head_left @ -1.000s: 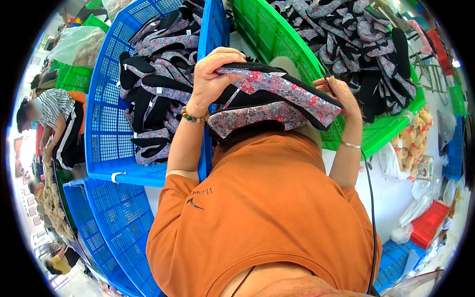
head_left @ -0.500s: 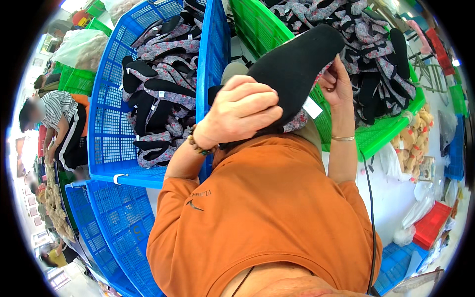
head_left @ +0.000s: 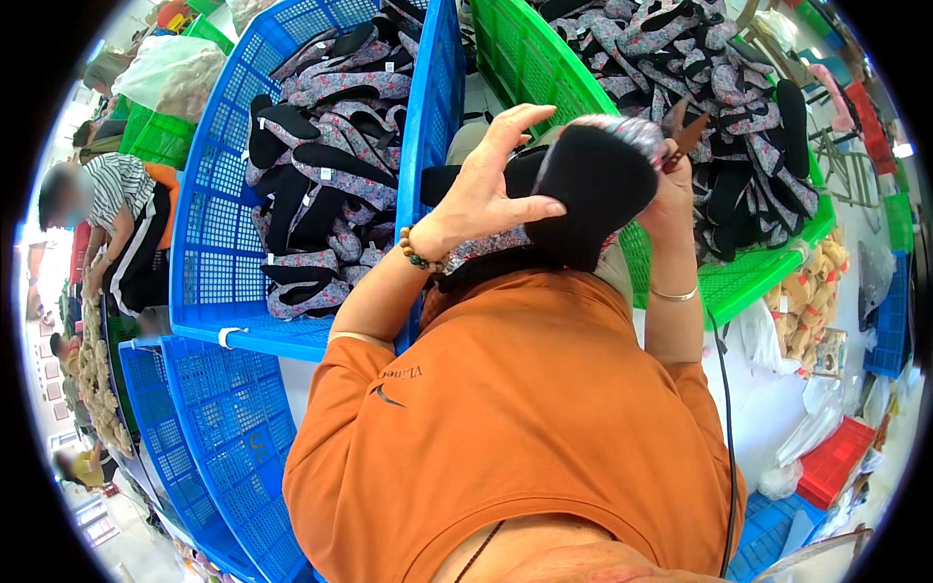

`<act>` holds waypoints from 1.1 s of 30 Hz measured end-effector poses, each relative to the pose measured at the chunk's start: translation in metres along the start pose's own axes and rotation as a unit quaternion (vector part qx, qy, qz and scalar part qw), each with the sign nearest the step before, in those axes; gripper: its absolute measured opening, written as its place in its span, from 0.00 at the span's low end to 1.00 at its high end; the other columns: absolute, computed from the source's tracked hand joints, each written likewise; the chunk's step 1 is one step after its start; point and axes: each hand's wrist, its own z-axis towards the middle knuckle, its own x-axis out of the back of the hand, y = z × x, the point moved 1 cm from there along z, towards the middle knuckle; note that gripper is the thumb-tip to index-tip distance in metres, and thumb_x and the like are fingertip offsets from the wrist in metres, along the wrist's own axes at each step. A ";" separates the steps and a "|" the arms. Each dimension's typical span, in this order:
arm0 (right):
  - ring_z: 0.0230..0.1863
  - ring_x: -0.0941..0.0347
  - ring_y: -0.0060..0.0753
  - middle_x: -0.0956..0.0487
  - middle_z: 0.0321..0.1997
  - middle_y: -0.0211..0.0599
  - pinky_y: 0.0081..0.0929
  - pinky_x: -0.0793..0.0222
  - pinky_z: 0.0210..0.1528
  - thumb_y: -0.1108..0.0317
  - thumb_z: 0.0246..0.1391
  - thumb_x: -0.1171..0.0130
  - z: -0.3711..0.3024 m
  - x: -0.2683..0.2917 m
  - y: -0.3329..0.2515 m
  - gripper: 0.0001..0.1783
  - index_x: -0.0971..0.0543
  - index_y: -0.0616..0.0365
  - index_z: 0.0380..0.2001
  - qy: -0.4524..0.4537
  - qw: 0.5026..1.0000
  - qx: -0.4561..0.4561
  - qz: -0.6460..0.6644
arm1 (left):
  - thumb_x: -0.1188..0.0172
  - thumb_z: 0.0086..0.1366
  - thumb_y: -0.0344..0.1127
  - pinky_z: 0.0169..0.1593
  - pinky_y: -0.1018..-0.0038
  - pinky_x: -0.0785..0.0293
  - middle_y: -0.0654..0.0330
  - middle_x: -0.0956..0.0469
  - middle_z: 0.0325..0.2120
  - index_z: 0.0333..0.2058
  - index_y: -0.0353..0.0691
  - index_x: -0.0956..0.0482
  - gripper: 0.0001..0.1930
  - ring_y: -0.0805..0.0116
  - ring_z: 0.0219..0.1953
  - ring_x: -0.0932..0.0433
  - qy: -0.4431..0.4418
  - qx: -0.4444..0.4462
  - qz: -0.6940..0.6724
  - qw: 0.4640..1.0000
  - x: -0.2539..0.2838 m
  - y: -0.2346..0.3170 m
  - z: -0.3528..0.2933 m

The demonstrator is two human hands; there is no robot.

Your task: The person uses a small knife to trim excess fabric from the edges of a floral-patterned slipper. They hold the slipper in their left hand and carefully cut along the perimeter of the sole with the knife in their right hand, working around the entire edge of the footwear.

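Floor: white and pale, catching the daylight on the right [head_left: 724, 418].
Left wall: here's a pale stretch, small framed panels [head_left: 59, 398] lined up along it.
Light: strong glare on the far left [head_left: 35, 277], a bright spot at the right rim [head_left: 904, 151]!
Furniture: over right, a grey metal frame [head_left: 855, 160] stands beyond the baskets.

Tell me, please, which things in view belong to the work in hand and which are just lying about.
Seemingly in use:
black-soled floral slipper, between left hand and right hand
scissors, in the right hand
blue basket and green basket, holding similar slippers

Seemingly lying about:
red crate
lower-left blue baskets
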 end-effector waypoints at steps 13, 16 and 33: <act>0.15 0.40 0.12 0.28 0.19 0.29 0.11 0.49 0.16 0.76 0.51 0.42 -0.002 -0.068 -0.042 0.08 0.25 0.68 0.35 0.020 0.982 0.001 -0.185 | 0.31 0.45 0.27 0.50 0.70 0.30 0.55 0.24 0.40 0.40 0.35 0.24 0.20 0.61 0.46 0.26 0.026 -0.128 -0.023 0.991 0.023 0.036 -0.005; 0.15 0.41 0.12 0.28 0.20 0.30 0.10 0.50 0.16 0.76 0.52 0.43 -0.008 -0.070 -0.041 0.07 0.25 0.68 0.35 -0.004 0.983 0.010 -0.181 | 0.34 0.46 0.26 0.51 0.66 0.31 0.52 0.26 0.43 0.37 0.35 0.24 0.17 0.54 0.48 0.28 0.020 -0.239 0.082 0.967 0.027 0.021 0.006; 0.21 0.40 0.11 0.28 0.20 0.22 0.13 0.43 0.22 0.71 0.52 0.39 -0.012 -0.049 -0.017 0.06 0.23 0.64 0.29 0.042 0.957 0.008 -0.286 | 0.28 0.44 0.39 0.40 0.74 0.29 0.60 0.25 0.30 0.40 0.35 0.24 0.25 0.65 0.33 0.25 -0.163 -0.051 0.061 0.983 0.004 -0.003 0.003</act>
